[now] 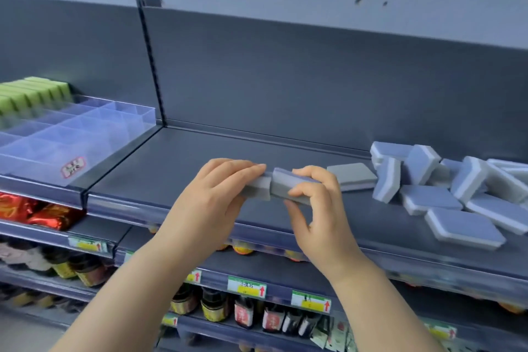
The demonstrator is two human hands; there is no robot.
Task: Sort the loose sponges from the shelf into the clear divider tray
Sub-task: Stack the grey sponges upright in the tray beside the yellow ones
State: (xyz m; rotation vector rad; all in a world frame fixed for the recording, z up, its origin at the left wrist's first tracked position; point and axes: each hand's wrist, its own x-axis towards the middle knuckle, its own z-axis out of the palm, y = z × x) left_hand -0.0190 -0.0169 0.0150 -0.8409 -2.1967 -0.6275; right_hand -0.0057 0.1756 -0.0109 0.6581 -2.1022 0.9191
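A: Where are they?
B: On the shelf (200, 157), ends touching: left hand (211, 191) grips left sponge (258, 188), right hand (317, 206) pinches right sponge (285, 181)
A: Tip?
B: Keep them squared, carry both to the tray (144, 118), slot upright beside the green sponges (34, 91)

Bare left hand (213, 194) and right hand (317, 208), bare forearms.

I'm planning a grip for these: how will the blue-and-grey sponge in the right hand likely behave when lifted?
Probably light: the right hand holds the sponge in a mere pinch. Likely fairly firm, since those in the pile lean on edge without sagging. Flat faces suggest it won't roll, though one on edge could tip.
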